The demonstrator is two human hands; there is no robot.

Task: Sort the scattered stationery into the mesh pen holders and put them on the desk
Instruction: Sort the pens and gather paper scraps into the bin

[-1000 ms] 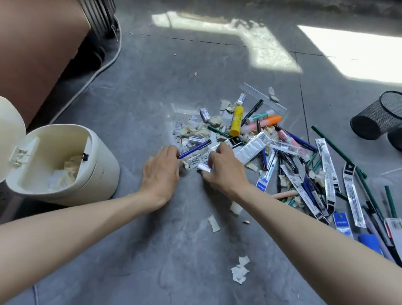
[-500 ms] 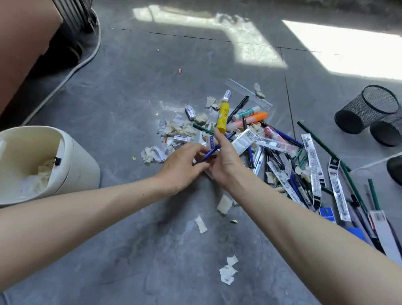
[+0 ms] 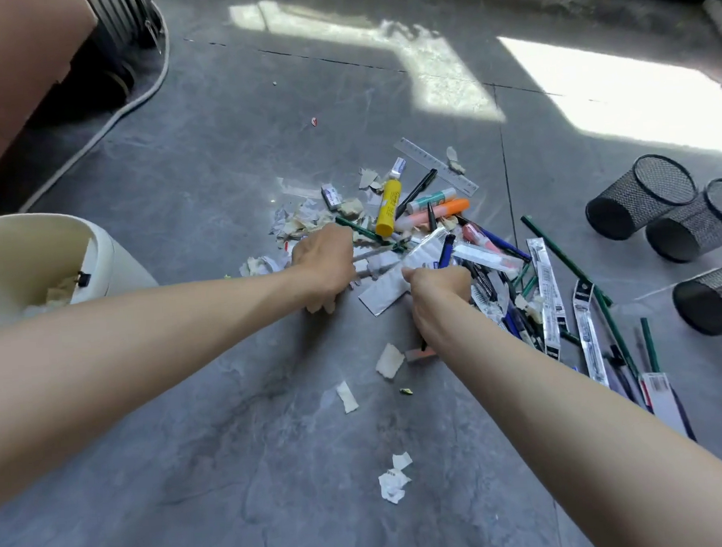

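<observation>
R hand point(image 3: 435, 288) fingers pinch white wrapper point(image 3: 385, 291), L hand point(image 3: 323, 258) just beside.

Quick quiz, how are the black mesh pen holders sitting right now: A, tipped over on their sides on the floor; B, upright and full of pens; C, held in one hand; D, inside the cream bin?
A: the mesh pen holders lie on their sides on the grey floor, right of the stationery pile.
</observation>
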